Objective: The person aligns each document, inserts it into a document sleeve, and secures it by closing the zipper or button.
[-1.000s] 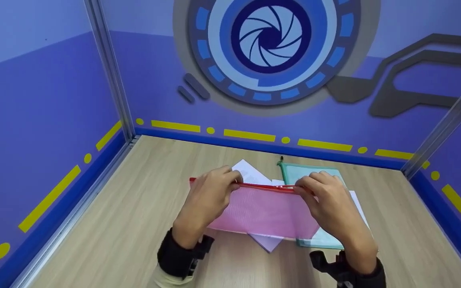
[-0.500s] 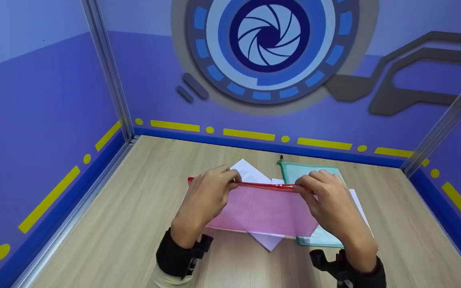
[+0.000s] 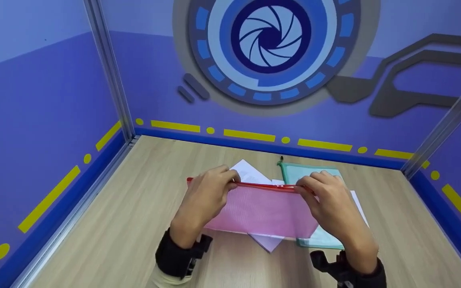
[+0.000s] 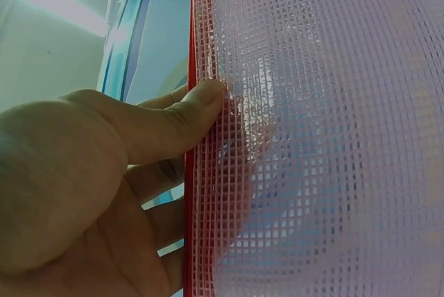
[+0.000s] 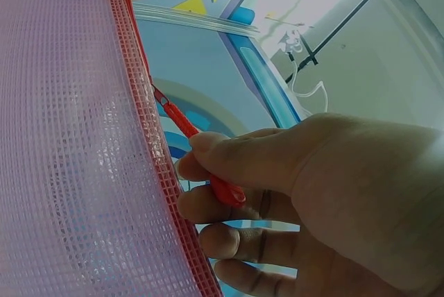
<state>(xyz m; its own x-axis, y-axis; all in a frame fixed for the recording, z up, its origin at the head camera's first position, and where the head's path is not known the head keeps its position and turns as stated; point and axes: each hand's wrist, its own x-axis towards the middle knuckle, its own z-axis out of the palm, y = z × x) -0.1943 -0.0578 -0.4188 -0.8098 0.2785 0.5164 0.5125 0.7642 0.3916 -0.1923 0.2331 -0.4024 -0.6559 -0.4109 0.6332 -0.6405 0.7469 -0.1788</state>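
Observation:
A red-edged mesh zipper pouch [image 3: 266, 212], see-through and pinkish, is held upright between my two hands over the table. My left hand [image 3: 207, 192] pinches its zipper edge near the left end; in the left wrist view the thumb [image 4: 205, 96] presses on the mesh just beside the red zipper [image 4: 191, 193]. Farther right along the same edge, my right hand [image 3: 330, 200] pinches the red zipper pull [image 5: 182, 120] between thumb and fingers. The pull joins the slider [image 5: 159, 96] on the zipper line. Whatever lies behind the hands at the zipper's ends is hidden in the head view.
White paper [image 3: 250, 172] lies turned at an angle behind the pouch, its lower corner showing below. At the right, a green-edged zipper pouch [image 3: 314, 171] rests on the wooden table [image 3: 134, 224], with another white sheet [image 3: 356, 202] beside it. Blue walls [image 3: 150, 88] enclose the table.
My left hand and the pouch's left end have shifted very slightly left. The right hand stays nearly in place, with its grip unchanged.

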